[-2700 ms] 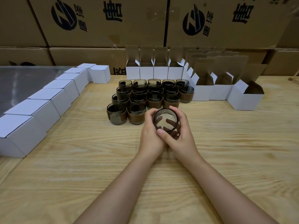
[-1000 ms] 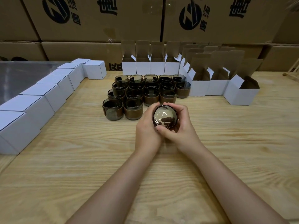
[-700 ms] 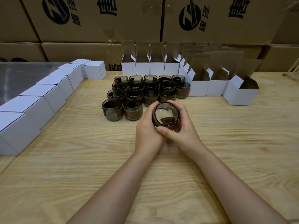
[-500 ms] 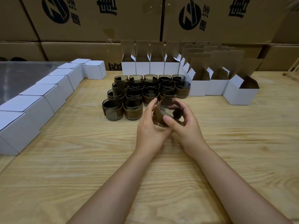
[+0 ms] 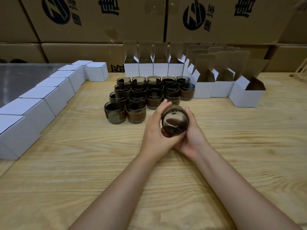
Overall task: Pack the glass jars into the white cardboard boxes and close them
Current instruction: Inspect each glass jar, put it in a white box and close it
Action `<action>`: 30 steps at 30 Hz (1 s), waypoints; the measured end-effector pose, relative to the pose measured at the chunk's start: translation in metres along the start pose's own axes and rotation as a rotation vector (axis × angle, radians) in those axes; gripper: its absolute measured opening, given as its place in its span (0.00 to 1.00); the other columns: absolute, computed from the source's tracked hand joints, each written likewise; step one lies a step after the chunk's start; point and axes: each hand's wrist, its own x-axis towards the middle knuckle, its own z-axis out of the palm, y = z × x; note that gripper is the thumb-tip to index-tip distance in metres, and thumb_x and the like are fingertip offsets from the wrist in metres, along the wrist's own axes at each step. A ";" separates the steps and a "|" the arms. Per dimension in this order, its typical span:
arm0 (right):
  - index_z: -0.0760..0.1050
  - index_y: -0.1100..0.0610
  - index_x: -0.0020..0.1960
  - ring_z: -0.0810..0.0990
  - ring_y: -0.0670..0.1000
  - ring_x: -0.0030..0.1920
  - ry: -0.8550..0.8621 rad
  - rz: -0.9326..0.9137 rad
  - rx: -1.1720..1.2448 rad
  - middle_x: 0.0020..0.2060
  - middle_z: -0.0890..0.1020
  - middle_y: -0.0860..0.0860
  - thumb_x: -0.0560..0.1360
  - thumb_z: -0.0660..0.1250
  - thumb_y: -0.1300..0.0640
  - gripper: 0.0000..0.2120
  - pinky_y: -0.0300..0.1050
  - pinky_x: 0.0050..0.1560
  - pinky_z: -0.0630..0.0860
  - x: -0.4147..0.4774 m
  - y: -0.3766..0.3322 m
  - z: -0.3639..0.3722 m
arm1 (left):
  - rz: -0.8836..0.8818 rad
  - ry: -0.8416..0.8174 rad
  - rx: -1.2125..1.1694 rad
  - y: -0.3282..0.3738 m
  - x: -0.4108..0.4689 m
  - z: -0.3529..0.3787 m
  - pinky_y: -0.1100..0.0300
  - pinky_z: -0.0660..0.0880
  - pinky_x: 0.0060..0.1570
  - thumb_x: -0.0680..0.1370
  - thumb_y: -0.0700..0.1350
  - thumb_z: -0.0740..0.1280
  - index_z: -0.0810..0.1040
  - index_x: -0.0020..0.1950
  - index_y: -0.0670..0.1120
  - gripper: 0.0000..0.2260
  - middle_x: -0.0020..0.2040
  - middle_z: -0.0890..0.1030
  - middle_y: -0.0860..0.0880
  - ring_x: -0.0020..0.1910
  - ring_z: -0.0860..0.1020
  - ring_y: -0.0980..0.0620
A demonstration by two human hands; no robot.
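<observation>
A smoky glass jar [image 5: 174, 122] with a brown band lies on its side between both hands, one round end facing me, just above the wooden table [image 5: 83, 163]. My left hand [image 5: 155, 130] curls round its left side. My right hand [image 5: 193, 136] cups its right side and underside. Behind them, several more banded jars [image 5: 146, 95] stand in rows. Open white cardboard boxes [image 5: 245, 97] with raised flaps line the back and right. Closed white boxes [image 5: 39, 103] run in a row along the left.
Large brown shipping cartons [image 5: 103, 19] with dark logos are stacked as a wall behind the table. A grey metal surface [image 5: 21, 75] lies at the far left behind the closed boxes. A pale wooden object [image 5: 300, 70] shows at the right edge.
The jar has been turned over in my hands and tipped, so a different end faces me. Both hands shifted slightly right and kept hold of it.
</observation>
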 end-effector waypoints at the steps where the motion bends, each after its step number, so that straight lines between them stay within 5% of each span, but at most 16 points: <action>1: 0.80 0.58 0.51 0.85 0.53 0.41 0.002 0.015 -0.024 0.43 0.85 0.57 0.78 0.55 0.38 0.26 0.45 0.36 0.81 0.000 -0.001 0.000 | 0.014 0.004 -0.004 -0.001 0.000 0.000 0.51 0.71 0.65 0.63 0.47 0.79 0.67 0.67 0.63 0.37 0.67 0.74 0.56 0.66 0.73 0.58; 7: 0.81 0.55 0.52 0.83 0.55 0.53 0.046 -0.099 -0.255 0.50 0.85 0.56 0.70 0.56 0.29 0.32 0.59 0.57 0.78 0.000 0.002 -0.001 | 0.057 0.038 0.027 -0.003 -0.001 0.000 0.63 0.71 0.62 0.64 0.43 0.80 0.72 0.67 0.52 0.34 0.61 0.77 0.54 0.61 0.74 0.59; 10: 0.79 0.56 0.56 0.83 0.54 0.53 0.104 -0.209 -0.328 0.53 0.84 0.55 0.62 0.66 0.31 0.34 0.60 0.56 0.78 -0.003 0.005 0.006 | 0.062 0.045 0.058 -0.002 -0.001 0.000 0.65 0.70 0.62 0.64 0.43 0.79 0.71 0.66 0.54 0.33 0.61 0.76 0.54 0.61 0.74 0.60; 12: 0.79 0.57 0.55 0.84 0.54 0.51 0.157 -0.222 -0.394 0.53 0.83 0.56 0.66 0.68 0.34 0.30 0.58 0.55 0.79 -0.003 0.005 0.008 | 0.061 0.035 0.084 -0.002 -0.002 0.000 0.64 0.70 0.62 0.65 0.42 0.79 0.72 0.67 0.53 0.33 0.62 0.76 0.53 0.62 0.73 0.60; 16: 0.78 0.59 0.55 0.84 0.56 0.51 0.144 -0.240 -0.396 0.52 0.83 0.58 0.61 0.71 0.37 0.32 0.49 0.43 0.81 -0.006 0.005 0.006 | 0.062 0.036 0.110 -0.003 -0.002 0.000 0.60 0.71 0.62 0.65 0.40 0.78 0.74 0.67 0.49 0.31 0.62 0.76 0.52 0.62 0.73 0.58; 20: 0.76 0.60 0.58 0.82 0.56 0.53 0.112 -0.283 -0.529 0.51 0.83 0.57 0.67 0.75 0.48 0.25 0.53 0.54 0.80 -0.007 0.005 0.002 | 0.052 0.032 0.105 -0.002 -0.003 0.002 0.59 0.73 0.60 0.65 0.38 0.76 0.75 0.66 0.49 0.30 0.61 0.76 0.53 0.60 0.75 0.57; 24: 0.75 0.57 0.57 0.83 0.51 0.50 0.054 -0.364 -0.642 0.49 0.83 0.54 0.66 0.78 0.56 0.23 0.44 0.48 0.80 -0.006 0.003 -0.003 | 0.008 0.036 0.073 -0.003 -0.001 0.000 0.67 0.72 0.56 0.64 0.39 0.75 0.75 0.66 0.51 0.31 0.58 0.78 0.55 0.56 0.75 0.62; 27: 0.74 0.50 0.57 0.82 0.45 0.49 0.025 -0.431 -0.779 0.48 0.83 0.48 0.64 0.80 0.55 0.25 0.40 0.49 0.79 -0.004 0.000 -0.007 | -0.029 0.036 0.026 -0.002 -0.002 0.000 0.75 0.68 0.52 0.63 0.42 0.73 0.75 0.65 0.54 0.30 0.56 0.78 0.59 0.54 0.75 0.67; 30: 0.74 0.51 0.61 0.82 0.45 0.52 -0.037 -0.444 -0.852 0.51 0.83 0.47 0.62 0.78 0.51 0.29 0.40 0.52 0.78 -0.005 -0.003 -0.011 | -0.090 0.032 -0.022 -0.002 -0.001 0.000 0.73 0.71 0.52 0.61 0.44 0.74 0.75 0.63 0.60 0.31 0.56 0.79 0.60 0.55 0.77 0.65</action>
